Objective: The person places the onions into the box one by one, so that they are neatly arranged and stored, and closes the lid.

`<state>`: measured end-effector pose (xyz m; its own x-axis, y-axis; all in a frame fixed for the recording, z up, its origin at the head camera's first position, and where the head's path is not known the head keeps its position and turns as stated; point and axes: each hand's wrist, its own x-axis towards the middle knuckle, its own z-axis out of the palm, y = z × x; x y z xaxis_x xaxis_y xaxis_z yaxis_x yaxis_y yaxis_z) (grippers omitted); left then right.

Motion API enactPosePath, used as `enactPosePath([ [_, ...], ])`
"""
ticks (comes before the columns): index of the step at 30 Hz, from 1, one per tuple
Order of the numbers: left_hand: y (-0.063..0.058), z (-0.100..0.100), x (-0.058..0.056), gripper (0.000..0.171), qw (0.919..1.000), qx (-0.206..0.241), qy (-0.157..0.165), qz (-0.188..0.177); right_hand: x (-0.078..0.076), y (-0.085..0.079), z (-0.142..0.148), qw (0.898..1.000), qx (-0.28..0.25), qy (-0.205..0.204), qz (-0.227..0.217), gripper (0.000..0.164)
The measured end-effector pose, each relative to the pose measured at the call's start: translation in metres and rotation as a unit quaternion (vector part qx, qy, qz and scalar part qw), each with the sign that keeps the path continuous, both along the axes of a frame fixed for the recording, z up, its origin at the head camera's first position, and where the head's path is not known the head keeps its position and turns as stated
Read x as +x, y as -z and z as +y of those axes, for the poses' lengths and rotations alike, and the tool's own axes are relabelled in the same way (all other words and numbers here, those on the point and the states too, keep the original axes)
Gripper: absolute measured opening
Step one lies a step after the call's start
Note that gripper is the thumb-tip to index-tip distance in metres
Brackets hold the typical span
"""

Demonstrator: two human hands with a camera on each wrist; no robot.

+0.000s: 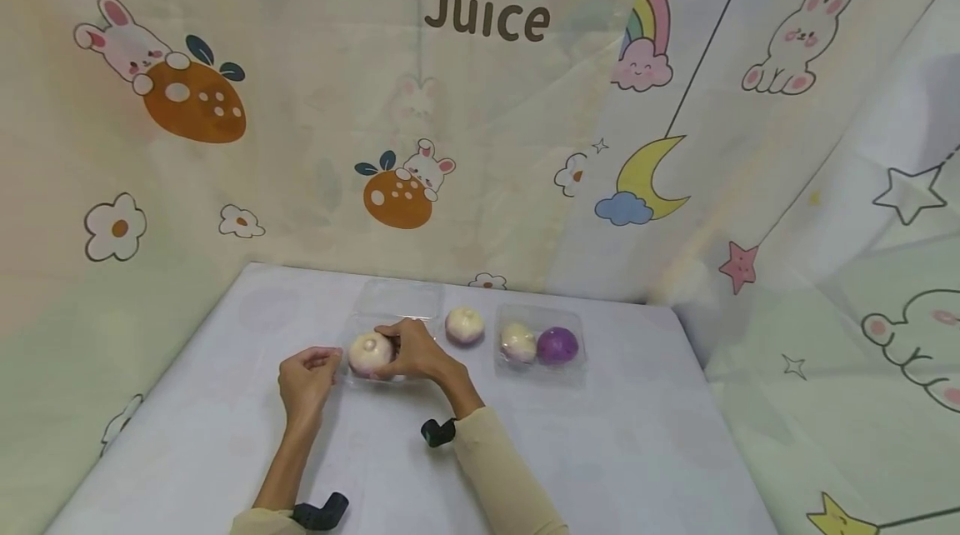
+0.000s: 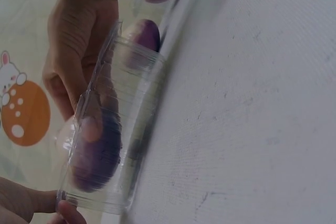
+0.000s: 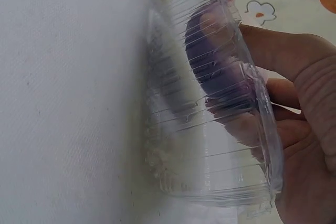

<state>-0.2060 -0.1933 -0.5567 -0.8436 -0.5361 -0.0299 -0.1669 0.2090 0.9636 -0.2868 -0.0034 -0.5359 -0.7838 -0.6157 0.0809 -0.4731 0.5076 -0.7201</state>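
A clear plastic clamshell box [image 3: 226, 177] stands on the table with its lid [image 1: 400, 300] folded back behind it. My right hand [image 1: 412, 352] grips a round turnip [image 1: 367, 354], white on top and purple below, inside the left part of the box. In both wrist views the turnip's purple underside shows through the ribbed wall, with fingers either side of it. My left hand [image 1: 306, 381] pinches the box's left rim, its thumb and fingertips [image 2: 71, 213] at the corner.
Right of the box, another white-and-purple turnip [image 1: 465, 326] sits loose on the white table [image 1: 600, 452]. Farther right, a second clear box [image 1: 540, 377] holds a pale turnip [image 1: 517, 342] and a purple round one [image 1: 557, 345]. A printed curtain [image 1: 495, 118] hangs behind the table.
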Motion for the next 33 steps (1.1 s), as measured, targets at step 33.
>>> enactPosePath([
  [33,0.003,0.003,-0.002,0.016,0.9998,-0.012,-0.006,0.013,-0.012,0.003,-0.005,0.996,0.039,-0.07,0.027,0.076],
])
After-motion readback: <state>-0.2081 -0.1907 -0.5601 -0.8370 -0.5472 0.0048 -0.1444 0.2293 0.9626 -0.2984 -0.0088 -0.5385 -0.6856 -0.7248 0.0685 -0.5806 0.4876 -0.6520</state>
